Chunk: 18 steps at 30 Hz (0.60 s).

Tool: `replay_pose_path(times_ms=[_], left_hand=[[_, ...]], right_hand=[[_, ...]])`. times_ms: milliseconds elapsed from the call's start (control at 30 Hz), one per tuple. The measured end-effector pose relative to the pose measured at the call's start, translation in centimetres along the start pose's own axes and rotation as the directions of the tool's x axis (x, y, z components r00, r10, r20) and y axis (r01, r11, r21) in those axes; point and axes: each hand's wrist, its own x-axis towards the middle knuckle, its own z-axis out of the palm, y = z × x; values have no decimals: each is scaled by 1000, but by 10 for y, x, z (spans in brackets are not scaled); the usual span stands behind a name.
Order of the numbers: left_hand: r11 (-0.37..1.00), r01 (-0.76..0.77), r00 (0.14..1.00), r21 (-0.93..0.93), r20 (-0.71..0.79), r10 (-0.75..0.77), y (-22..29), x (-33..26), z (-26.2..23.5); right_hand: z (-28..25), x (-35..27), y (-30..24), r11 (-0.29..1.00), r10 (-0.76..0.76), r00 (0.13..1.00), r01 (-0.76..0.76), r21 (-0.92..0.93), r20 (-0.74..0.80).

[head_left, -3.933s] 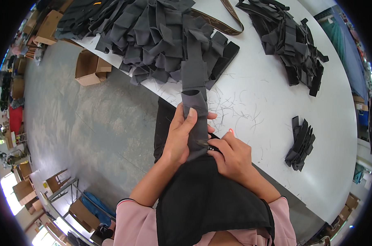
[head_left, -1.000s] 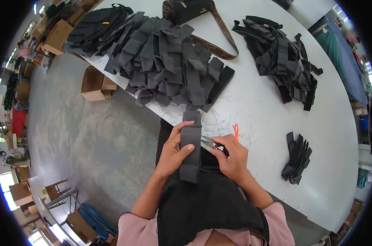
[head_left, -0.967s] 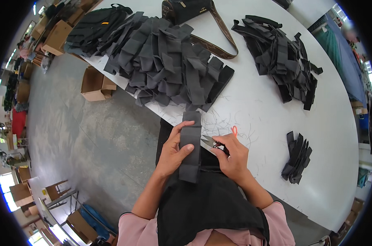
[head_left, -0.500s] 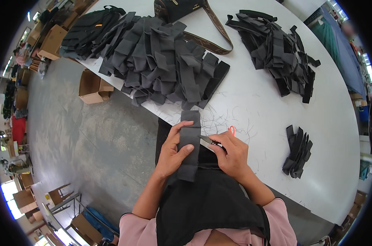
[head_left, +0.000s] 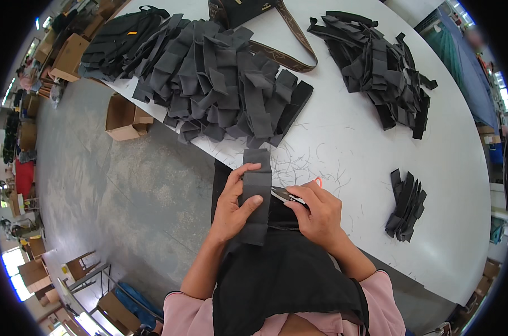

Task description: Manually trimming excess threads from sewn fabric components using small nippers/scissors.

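Note:
My left hand (head_left: 235, 204) grips a dark grey fabric strip (head_left: 257, 190) by its left edge, thumb on top. The strip lies lengthwise over my lap at the table's edge. In my right hand (head_left: 319, 210) is a pair of thread snips (head_left: 283, 194), its pointed tips at the strip's right edge. An orange-red loop (head_left: 319, 182) shows behind the right hand. Just beyond, loose thread ends (head_left: 301, 165) are scattered on the white table (head_left: 366, 185). A large heap of similar grey strips (head_left: 209, 84) lies past the left hand.
More strips form a pile (head_left: 380, 73) at the far right and a small bundle (head_left: 406, 206) to the right. A black backpack (head_left: 119, 42) and a bag with a patterned strap (head_left: 293, 39) sit at the back. An open cardboard box (head_left: 125, 120) stands on the floor to the left.
The strip and my left hand have shifted slightly left. The snips' blades have opened more at the strip's edge, and my right hand has turned a little.

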Motion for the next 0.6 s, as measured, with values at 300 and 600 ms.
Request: replay_pose_path(times_ms=[300, 600], left_hand=[[999, -36, 998, 26, 55, 35, -4, 0, -3], [1000, -1, 999, -15, 46, 1, 0, 0, 1]], right_hand=[[5, 2, 3, 982, 93, 994, -102, 161, 61], [5, -3, 7, 942, 130, 990, -140, 305, 51]])
